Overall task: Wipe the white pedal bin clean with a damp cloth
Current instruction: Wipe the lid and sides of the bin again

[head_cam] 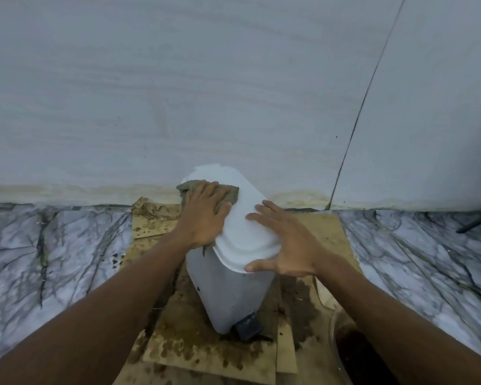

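The white pedal bin stands on stained cardboard close to the wall, its lid closed and its dark pedal at the near bottom. My left hand lies flat on a grey-brown cloth, pressing it onto the lid's left side. My right hand rests on the lid's right edge with fingers spread and the thumb hooked under the front rim.
Wet, spotted cardboard sheets cover the marble floor under the bin. A crumpled brown rag lies by the wall on the left. A clear round container sits at the lower right. The pale wall rises directly behind.
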